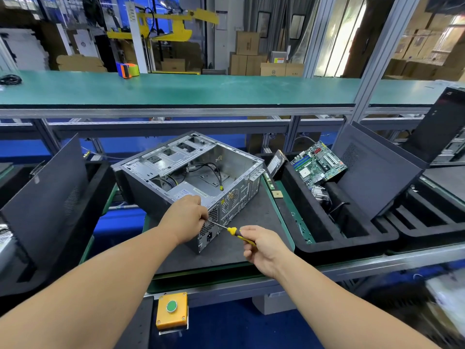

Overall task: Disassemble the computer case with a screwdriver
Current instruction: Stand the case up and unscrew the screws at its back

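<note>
Yellow button box (171,310), green button, nearest at bottom edge. Left hand (187,217) fingers curled at the screwdriver (232,231) shaft, at the rear panel of the computer case (191,172). Case lies open-side-up on the tabletop (254,238), cables inside. Right hand (261,248) fingers curled around the yellow-black handle. Right: black foam tray (314,222) holds a green motherboard (318,163). Labels too small to read.
</note>
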